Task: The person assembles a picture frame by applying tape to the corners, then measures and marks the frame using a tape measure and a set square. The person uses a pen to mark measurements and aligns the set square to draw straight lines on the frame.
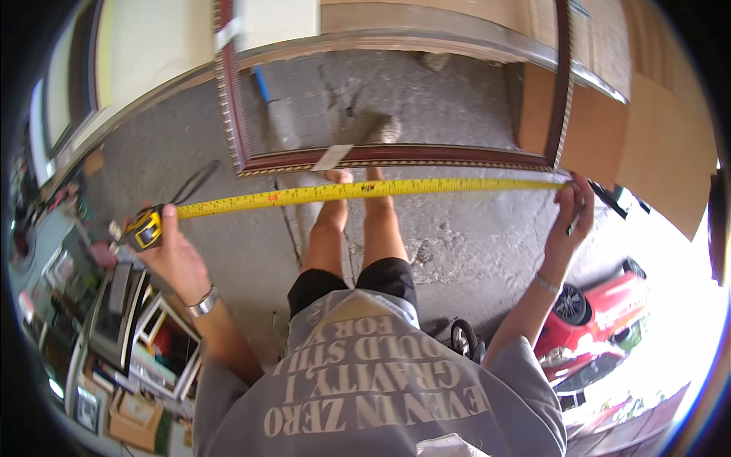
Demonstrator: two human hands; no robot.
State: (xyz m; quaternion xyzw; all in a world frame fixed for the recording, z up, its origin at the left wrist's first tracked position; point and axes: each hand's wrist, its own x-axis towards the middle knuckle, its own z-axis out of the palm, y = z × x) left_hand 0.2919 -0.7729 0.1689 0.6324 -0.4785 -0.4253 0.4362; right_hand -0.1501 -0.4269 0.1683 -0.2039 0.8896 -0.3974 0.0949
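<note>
My left hand [175,257] is closed round the black and yellow case of a tape measure [145,228], the thumb along its side. From the case the yellow blade [373,188] runs out across the front of my legs. Its far end is pinched in the fingers of my right hand [572,209]. Just beyond the blade is a dark red picture frame [426,155] with a beaded edge, lying partly over the worktable's edge. Pale tape is stuck on its near side and its left side. The blade runs roughly along the near side, slightly tilted and apart from it.
A worktable [164,91] with boards and brown cardboard [666,152] is ahead. Framed pictures and open frames [164,343] are stacked at left. A red toy car [601,312] and a black wheel [462,337] stand at right. A blue stick [261,82] lies on the concrete floor.
</note>
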